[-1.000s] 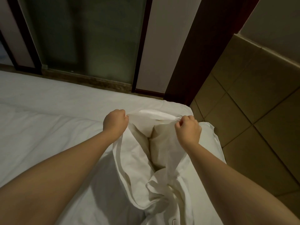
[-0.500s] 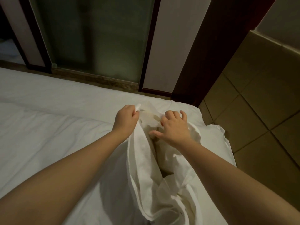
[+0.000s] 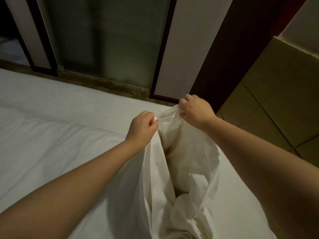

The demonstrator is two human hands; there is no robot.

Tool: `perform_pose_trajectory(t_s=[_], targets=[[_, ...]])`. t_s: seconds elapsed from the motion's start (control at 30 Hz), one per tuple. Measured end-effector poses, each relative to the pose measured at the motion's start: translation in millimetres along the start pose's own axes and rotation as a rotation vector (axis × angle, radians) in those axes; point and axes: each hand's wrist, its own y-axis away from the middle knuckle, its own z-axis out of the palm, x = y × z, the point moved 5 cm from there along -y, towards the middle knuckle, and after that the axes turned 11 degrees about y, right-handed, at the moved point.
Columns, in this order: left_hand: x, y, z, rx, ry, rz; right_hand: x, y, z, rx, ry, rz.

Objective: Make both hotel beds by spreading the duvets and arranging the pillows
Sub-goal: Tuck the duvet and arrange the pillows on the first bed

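2 hands spread a duvet cover (image 3: 155, 169) open at the bed's (image 3: 60, 100) far corner.
Left hand (image 3: 141, 128) pinches 1 edge, right hand (image 3: 196, 109) grips the other, apart; cream duvet (image 3: 181, 144) lies inside.

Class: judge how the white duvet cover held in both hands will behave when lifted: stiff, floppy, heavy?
Probably floppy: the duvet cover sags in folds below the left hand and right hand. Likely light: a fingertip pinch holds its edge. The filling inside may add weight.
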Motion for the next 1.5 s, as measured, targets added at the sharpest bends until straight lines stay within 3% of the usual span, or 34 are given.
perform_pose_trajectory(t_s=[0.1,0.27,0.47,0.7,0.9,1.13,1.3,1.5], targets=[[0,-2,-2,-0.025,-0.015,0.013,-2,-3,3,-0.034,-0.147,0.037],[-2,-5,-5,0.000,-0.080,-0.030,-14,-10,18,-0.224,-0.099,-0.139],[-6,-4,-7,0.059,-0.023,-0.097,-8,19,4,0.094,-0.054,-0.209],[1,5,-11,0.036,-0.064,-0.076,-9,19,4,-0.020,0.057,-0.188],[10,13,-19,0.026,-0.077,-0.075,-4,17,-16,-0.010,0.092,-0.136],[32,30,-20,-0.022,-0.057,-0.014,13,12,-44,-0.006,-0.066,0.152],[39,51,4,-0.248,-0.089,-0.180,34,1,-70,0.027,-0.206,0.377],[55,75,39,-0.456,-0.123,-0.189,45,-7,-74,-0.082,-0.546,0.546]])
